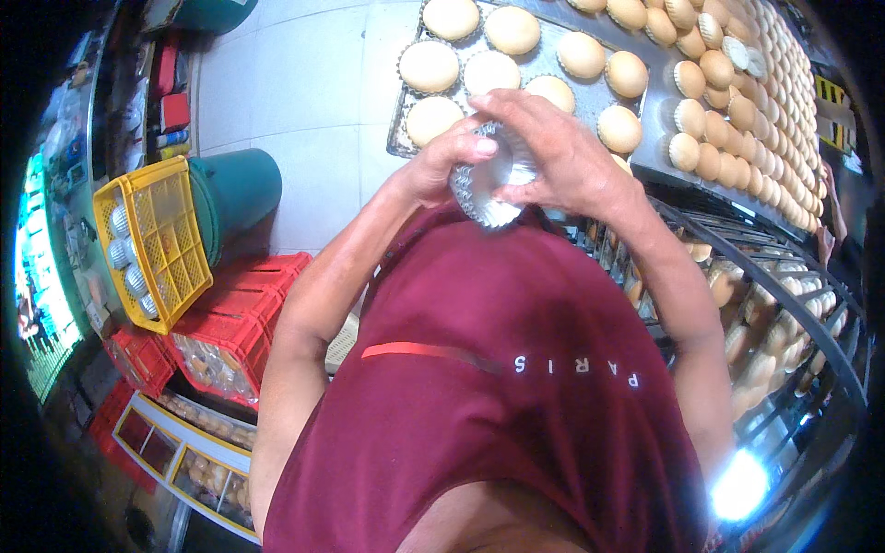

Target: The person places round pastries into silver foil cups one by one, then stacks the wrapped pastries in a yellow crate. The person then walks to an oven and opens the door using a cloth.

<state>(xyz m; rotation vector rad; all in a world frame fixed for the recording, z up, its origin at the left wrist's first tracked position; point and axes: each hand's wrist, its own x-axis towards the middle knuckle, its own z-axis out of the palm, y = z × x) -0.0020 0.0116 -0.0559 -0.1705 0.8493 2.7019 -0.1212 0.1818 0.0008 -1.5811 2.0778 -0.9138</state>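
Note:
Between my two hands is a nested stack of fluted metal baking cups, held close in front of my shirt and tilted on its side. My left hand grips the stack with its thumb over the rim. Across the other side, my right hand clasps it, fingers over the top and thumb inside the opening. Just beyond the hands lies a baking tray bearing several round cakes, some still in dark fluted cups. The hands hide part of the tray's near side.
Rows of small cakes fill a metal table at right. Below it stands a dark metal rack with more cakes. At left are a yellow crate with metal cups, a green bin and red crates. Another person's arm shows at far right.

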